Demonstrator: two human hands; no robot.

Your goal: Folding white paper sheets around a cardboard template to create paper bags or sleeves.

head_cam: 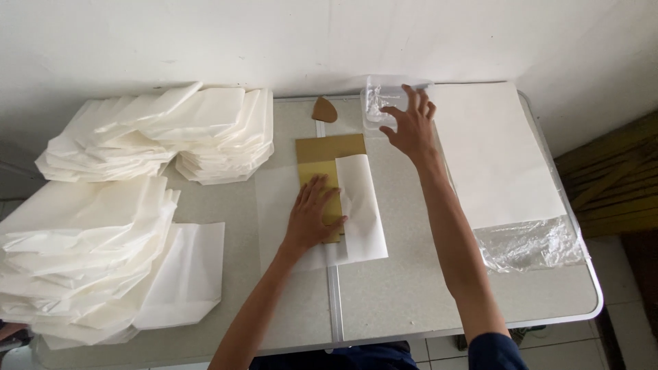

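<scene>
left hand (pixel 312 216): flat, fingers spread, palm pressing down on the brown cardboard template (pixel 327 161) and the white paper sheet (pixel 363 205) folded over it; pinning, not clasping.
right hand (pixel 410 123): stretched far ahead, fingers loosely open, tips resting on the rim of the clear plastic tub (pixel 384 103); nothing clasped that i can see.
paper sheet: lies under and just right of the pinning palm, one flap folded over the card; looks thin, light, limp, likely to slide on the smooth table (pixel 411 288), so the flat palm suits it; best taken by a free edge.
cardboard template: sticks out beyond the fingertips of the pinning hand; looks stiff and light, gives the fold a firm edge.
plastic tub: under the reaching fingertips, by the wall; looks light, thin-walled, a bit slippery; the rim is the natural hold.
small brown cutout (pixel 325 109): left of the reaching hand, untouched.
flat paper stack (pixel 493 151): right of the reaching arm, on clear wrap.
folded paper bags (pixel 103 205): piled well left of the pinning hand.
</scene>
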